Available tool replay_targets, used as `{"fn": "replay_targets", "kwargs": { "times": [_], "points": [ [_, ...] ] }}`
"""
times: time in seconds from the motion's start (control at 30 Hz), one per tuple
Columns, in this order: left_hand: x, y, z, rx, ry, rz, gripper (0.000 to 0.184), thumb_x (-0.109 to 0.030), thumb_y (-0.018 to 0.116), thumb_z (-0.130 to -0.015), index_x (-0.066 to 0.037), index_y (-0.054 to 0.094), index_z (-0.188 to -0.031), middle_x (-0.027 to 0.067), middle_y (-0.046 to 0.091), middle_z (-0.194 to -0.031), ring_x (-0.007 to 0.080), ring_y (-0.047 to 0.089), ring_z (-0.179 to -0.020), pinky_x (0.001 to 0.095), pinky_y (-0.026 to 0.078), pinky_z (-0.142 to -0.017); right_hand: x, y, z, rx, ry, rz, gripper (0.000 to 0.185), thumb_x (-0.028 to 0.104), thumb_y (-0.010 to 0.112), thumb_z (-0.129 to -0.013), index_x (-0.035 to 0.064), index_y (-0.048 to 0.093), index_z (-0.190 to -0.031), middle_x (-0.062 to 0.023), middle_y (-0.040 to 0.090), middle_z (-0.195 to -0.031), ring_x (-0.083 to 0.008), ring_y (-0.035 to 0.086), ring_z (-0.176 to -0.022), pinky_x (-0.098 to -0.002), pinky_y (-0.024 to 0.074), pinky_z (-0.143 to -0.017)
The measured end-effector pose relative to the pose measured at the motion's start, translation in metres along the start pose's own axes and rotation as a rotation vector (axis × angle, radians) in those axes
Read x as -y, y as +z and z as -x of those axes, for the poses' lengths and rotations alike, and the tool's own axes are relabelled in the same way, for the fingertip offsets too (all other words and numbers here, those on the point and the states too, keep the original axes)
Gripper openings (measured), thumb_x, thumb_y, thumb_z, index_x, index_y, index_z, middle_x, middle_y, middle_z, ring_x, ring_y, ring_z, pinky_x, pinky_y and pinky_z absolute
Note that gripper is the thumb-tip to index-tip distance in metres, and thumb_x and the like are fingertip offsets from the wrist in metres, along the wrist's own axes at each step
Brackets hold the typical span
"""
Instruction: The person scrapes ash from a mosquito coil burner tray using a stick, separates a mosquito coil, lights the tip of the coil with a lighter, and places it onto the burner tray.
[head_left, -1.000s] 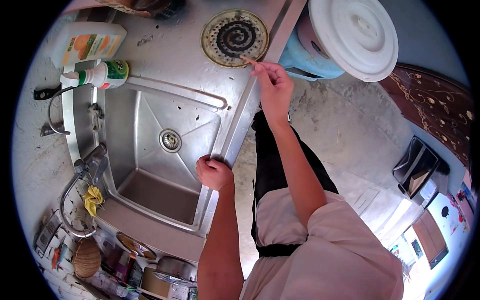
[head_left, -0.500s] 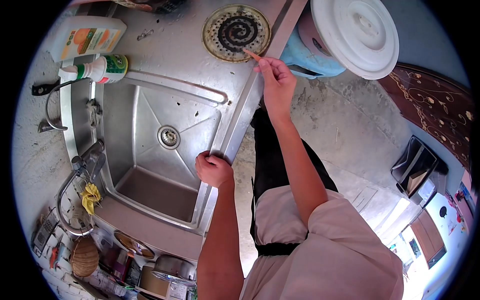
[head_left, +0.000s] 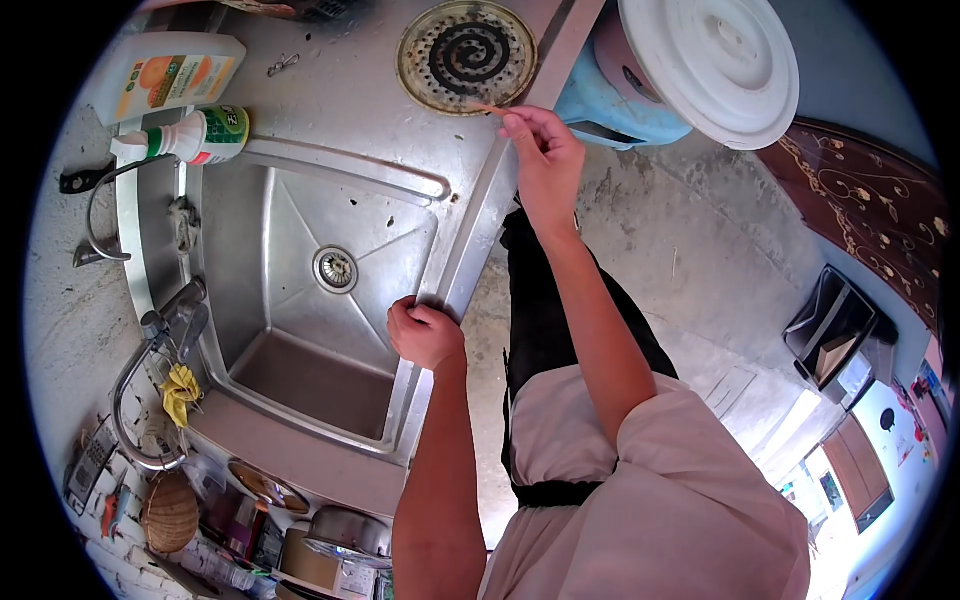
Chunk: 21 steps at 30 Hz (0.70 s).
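Note:
My right hand [head_left: 550, 165] pinches a thin orange-brown strip [head_left: 494, 109] between thumb and fingers. The strip's tip reaches over the near rim of a round, perforated metal tray [head_left: 410, 80]; whether it touches the tray I cannot tell. A dark spiral, like a mosquito coil [head_left: 468, 58], lies on that tray. At the front edge of the stainless steel sink [head_left: 400, 395], my left hand [head_left: 428, 332] has its fingers curled over the rim. The sink basin holds a drain strainer [head_left: 335, 269] and a few dark specks.
A jug with an orange label [head_left: 165, 80] and a white-and-green bottle [head_left: 215, 133] stand at the left. The faucet [head_left: 125, 400] carries a yellow cloth [head_left: 180, 393]. Beyond the counter edge are a white-lidded bucket [head_left: 720, 65] and a blue plastic item [head_left: 610, 110].
The strip's tip has shifted a little left along the tray's near rim, and the strip lies flatter. My left hand stays on the sink edge. The whole view has moved slightly.

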<state>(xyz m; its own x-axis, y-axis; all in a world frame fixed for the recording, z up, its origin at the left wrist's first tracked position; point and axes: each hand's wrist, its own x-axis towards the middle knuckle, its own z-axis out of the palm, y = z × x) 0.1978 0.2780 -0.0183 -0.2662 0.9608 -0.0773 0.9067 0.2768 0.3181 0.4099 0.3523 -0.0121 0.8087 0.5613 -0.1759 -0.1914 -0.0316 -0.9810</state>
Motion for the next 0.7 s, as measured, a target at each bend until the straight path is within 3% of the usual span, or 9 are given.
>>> {"fn": "replay_targets", "kwargs": {
  "times": [0.17,0.43,0.7],
  "points": [
    [-0.0010,0.0004,0.0003,-0.007,0.006,-0.007,0.021,-0.015,0.039,-0.076,-0.005,0.057,-0.079,0.0127,0.059,-0.082,0.0344,0.054,-0.082,0.0453,0.041,-0.076,0.0017,-0.0006,-0.0001,0.004,-0.005,-0.005,0.011,0.008,0.063,-0.086,-0.0001,0.065,-0.093,0.0000,0.063,-0.072,-0.0013,0.039,-0.055,-0.0174,0.0317,-0.050],
    [-0.0019,-0.0010,-0.0001,-0.003,-0.002,0.000,0.022,-0.015,0.039,-0.076,-0.005,0.057,-0.079,0.0136,0.059,-0.083,0.0354,0.054,-0.082,0.0467,0.041,-0.075,0.0035,0.0025,0.0007,-0.075,-0.005,-0.074,0.005,0.002,0.062,-0.085,-0.0021,0.059,-0.085,-0.0038,0.063,-0.072,-0.0018,0.048,-0.059,-0.0174,0.0380,-0.053],
    [-0.0008,-0.0004,-0.0001,0.004,-0.006,-0.018,0.022,-0.015,0.039,-0.075,-0.005,0.057,-0.079,0.0133,0.059,-0.084,0.0352,0.054,-0.083,0.0467,0.041,-0.076,0.0034,0.0072,0.0025,-0.092,-0.058,0.046,0.009,0.003,0.065,-0.081,-0.0010,0.058,-0.078,-0.0017,0.061,-0.067,-0.0023,0.043,-0.053,-0.0188,0.0353,-0.048]
  ]
}}
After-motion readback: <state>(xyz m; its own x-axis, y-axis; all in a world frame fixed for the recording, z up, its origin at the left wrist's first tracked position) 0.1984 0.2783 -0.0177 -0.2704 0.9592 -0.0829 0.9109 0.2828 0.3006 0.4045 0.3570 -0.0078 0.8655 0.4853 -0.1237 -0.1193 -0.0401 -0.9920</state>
